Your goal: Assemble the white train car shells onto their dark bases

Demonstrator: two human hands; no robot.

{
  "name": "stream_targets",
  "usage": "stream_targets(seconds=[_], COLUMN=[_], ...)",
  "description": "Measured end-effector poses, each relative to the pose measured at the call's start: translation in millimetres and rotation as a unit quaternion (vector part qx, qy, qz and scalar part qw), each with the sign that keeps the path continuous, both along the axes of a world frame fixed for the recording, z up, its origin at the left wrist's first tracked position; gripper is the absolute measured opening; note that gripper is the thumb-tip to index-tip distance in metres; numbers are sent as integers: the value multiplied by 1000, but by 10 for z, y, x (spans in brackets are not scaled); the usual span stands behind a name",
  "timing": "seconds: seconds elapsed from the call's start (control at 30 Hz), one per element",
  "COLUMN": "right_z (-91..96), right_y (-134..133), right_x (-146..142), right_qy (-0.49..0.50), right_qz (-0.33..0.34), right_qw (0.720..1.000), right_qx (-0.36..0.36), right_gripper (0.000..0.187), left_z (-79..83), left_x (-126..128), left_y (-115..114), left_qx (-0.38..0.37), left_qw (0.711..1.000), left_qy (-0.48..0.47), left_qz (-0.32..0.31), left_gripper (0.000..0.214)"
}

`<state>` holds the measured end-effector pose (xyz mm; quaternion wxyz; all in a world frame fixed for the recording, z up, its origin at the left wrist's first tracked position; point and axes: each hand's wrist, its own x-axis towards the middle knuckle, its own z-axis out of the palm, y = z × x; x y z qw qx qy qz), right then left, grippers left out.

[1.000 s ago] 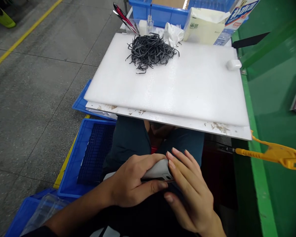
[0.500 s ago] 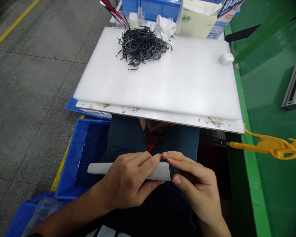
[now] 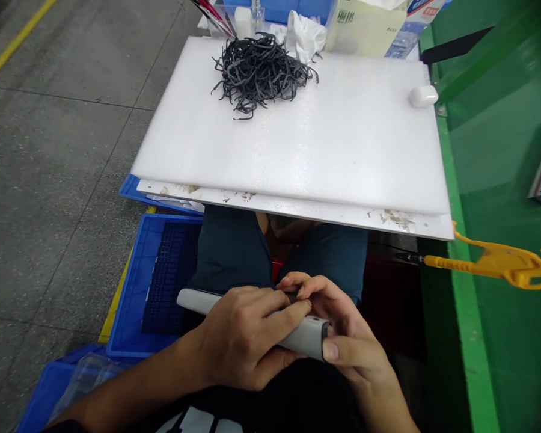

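Observation:
Above my lap, my left hand (image 3: 252,337) is wrapped over a long, light grey bar-shaped part (image 3: 304,337) with rounded edges. The part's narrower left end sticks out past the hand, and a dark rim edges its right end. At that rim, my right hand (image 3: 342,334) grips with the thumb pressed on the end; its index and middle fingers curl over the upper side. Something dark shows between the fingertips of both hands, too covered to name. On the white foam sheet (image 3: 342,150) ahead lies a heap of thin black strips (image 3: 264,72).
A small white rounded piece (image 3: 424,95) rests at the foam's right edge. Behind stand a tissue box (image 3: 365,27) and crumpled white tissue (image 3: 303,36). A blue crate (image 3: 126,288) is at my left. To the right, a yellow-handled tool (image 3: 496,263) hangs by the green frame.
The grey part has tilted, its right end lowered toward me. My right fingers have shifted onto its upper side, with the thumb at the end. The view has moved slightly.

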<state>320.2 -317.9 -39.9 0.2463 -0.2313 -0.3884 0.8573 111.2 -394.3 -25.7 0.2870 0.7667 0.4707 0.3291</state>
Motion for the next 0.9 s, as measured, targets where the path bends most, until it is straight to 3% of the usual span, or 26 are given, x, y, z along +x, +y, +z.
stream_targets(seconds=[0.07,0.13,0.3,0.43,0.57,0.73,0.9], right_z=[7,37,93,70,69,105,77], right_y=[-51,-99,-160,-135,-129,-167,-154], right_x=[-44,-85,-119,-94,-90,-105,-95], right_qy=[17,17,-31,-12,-28,-88,-54], right_qz=[7,-5,-75,-54,-37,-86,-48], right_qw=[997,996,997,998,999,988,997], right_qx=[-69,-90,16,-14,-13,89,6], right_gripper=[51,53,53,60,48,36,53], left_z=[-19,-17,25,9,-25,-17,-25], left_x=[15,16,-6,-9,-14,-55,-48], left_y=[2,17,55,36,22,47,53], left_qx=[16,29,33,18,14,6,43], left_qw=[1000,999,997,997,998,998,998], left_qy=[-10,-24,-52,-59,-51,0,-8], left_qz=[6,12,37,42,41,57,45], left_gripper=[45,43,44,46,46,40,42])
